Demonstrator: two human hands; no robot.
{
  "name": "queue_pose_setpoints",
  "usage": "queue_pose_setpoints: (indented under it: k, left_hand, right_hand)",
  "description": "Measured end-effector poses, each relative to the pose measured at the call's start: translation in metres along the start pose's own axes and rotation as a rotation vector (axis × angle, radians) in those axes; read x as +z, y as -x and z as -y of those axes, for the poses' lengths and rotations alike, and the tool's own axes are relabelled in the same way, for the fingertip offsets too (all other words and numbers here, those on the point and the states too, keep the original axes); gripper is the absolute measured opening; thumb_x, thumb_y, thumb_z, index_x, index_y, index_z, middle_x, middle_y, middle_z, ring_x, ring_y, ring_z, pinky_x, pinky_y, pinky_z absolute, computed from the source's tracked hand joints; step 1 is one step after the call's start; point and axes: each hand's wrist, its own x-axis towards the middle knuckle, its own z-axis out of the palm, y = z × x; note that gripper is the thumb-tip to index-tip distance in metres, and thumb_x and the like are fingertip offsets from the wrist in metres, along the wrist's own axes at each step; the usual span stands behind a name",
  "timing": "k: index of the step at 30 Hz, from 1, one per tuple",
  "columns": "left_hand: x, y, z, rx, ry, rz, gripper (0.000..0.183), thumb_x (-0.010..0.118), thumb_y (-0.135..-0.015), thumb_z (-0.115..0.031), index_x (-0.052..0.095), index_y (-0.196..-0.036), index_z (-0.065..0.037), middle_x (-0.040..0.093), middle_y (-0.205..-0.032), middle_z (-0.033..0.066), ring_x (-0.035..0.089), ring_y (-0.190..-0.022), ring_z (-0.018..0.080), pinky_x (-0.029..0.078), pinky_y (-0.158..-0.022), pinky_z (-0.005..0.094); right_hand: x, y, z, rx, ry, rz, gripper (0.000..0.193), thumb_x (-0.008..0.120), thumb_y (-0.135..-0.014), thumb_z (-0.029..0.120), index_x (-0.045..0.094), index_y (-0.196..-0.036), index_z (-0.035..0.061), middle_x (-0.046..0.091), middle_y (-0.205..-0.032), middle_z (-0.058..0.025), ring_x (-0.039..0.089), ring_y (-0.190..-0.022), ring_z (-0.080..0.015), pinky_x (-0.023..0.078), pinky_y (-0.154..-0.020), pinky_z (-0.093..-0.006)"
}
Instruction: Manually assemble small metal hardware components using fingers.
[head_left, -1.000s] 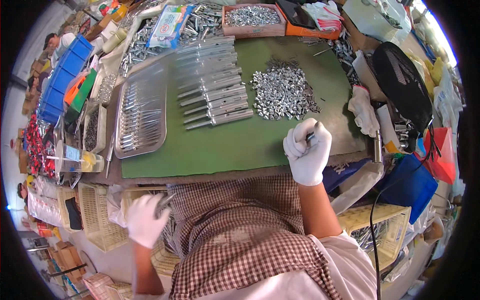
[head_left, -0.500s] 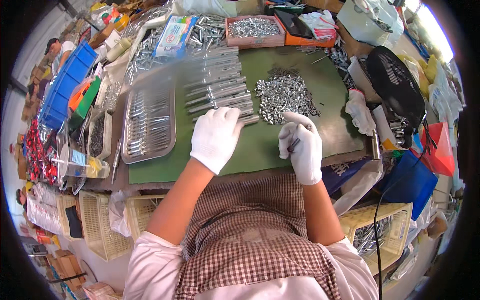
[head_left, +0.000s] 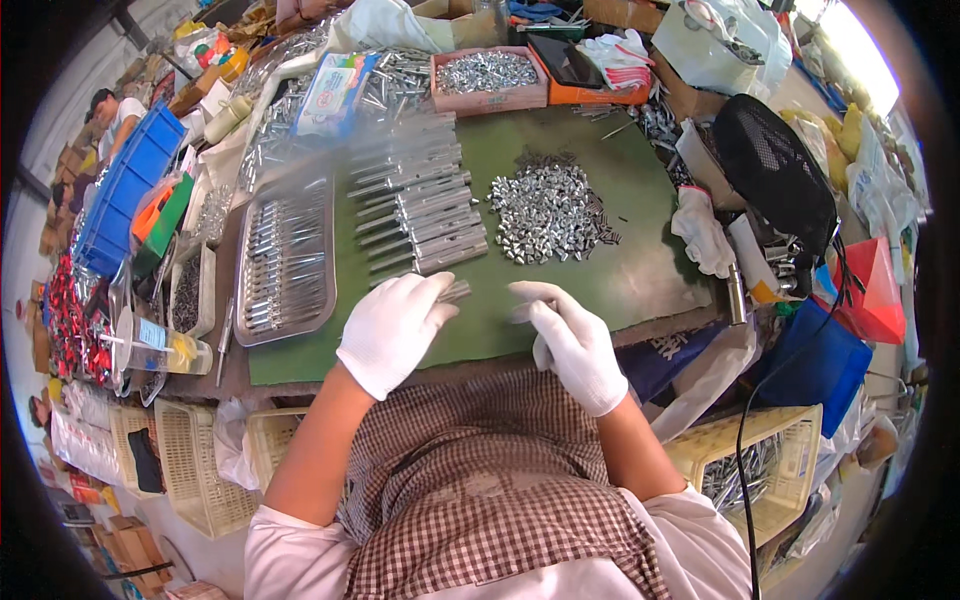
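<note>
My left hand [head_left: 397, 335], in a white glove, is closed around a silver metal rod [head_left: 456, 291]; its end pokes out past my fingers toward the right. Facing it across a small gap, my gloved right hand [head_left: 575, 345] pinches a small metal piece [head_left: 521, 312], blurred and partly hidden by the fingers. Beyond my left hand, similar metal rods [head_left: 430, 228] lie side by side in a column on the green mat [head_left: 620, 285]. A pile of small silver metal fittings [head_left: 540, 215] sits beyond my right hand, with short dark pins [head_left: 606, 236] along its right edge.
At left stands a metal tray [head_left: 331, 290] of slender metal parts, partly under a hazy clear sheet. A pink box [head_left: 490, 100] of small parts is at the back. A white glove [head_left: 702, 230] and a black mesh item [head_left: 775, 165] lie at right. Crates [head_left: 800, 470] stand below.
My left hand has come nearer to me from the row with a rod in it. My right hand has moved nearer and leftward, its fingers turning toward the left hand. The view has shifted slightly.
</note>
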Motion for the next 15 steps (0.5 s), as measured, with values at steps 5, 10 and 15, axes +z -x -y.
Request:
queue_pose_setpoints:
  k: [5, 10, 15]
  left_hand:
    - [-0.006, -0.014, -0.044, 0.138, -0.239, 0.123, 0.023, 0.072, -0.087, -0.026, 0.067, -0.102, -0.01, 0.063, -0.086, 0.0056, 0.063, -0.08, 0.0267, 0.051, -0.073, 0.0419]
    - [-0.008, -0.004, -0.038, 0.13, -0.007, 0.11, 0.03, 0.073, -0.087, -0.026, 0.068, -0.112, -0.01, 0.066, -0.093, 0.0075, 0.067, -0.086, 0.0286, 0.054, -0.076, 0.0406]
    - [-0.003, 0.003, -0.038, 0.038, 0.054, 0.1, 0.048, 0.076, -0.086, -0.027, 0.064, -0.129, -0.012, 0.071, -0.099, 0.0086, 0.069, -0.09, 0.0285, 0.055, -0.079, 0.0388]
  right_hand:
    - [0.0, -0.002, 0.005, 0.092, -0.064, 0.013, 0.03, 0.054, -0.107, 0.022, 0.065, -0.128, 0.0022, 0.064, -0.078, 0.0002, 0.048, -0.053, -0.004, 0.043, -0.05, -0.0226]
    - [-0.01, 0.0, 0.004, 0.068, 0.032, 0.03, 0.026, 0.059, -0.104, 0.02, 0.068, -0.119, 0.0005, 0.063, -0.075, -0.0003, 0.054, -0.059, -0.0058, 0.045, -0.057, -0.0236]
    - [-0.014, -0.002, -0.003, -0.087, 0.364, -0.019, 0.022, 0.066, -0.098, 0.017, 0.069, -0.11, -0.0013, 0.068, -0.079, -0.0066, 0.063, -0.07, -0.0108, 0.052, -0.069, -0.028]
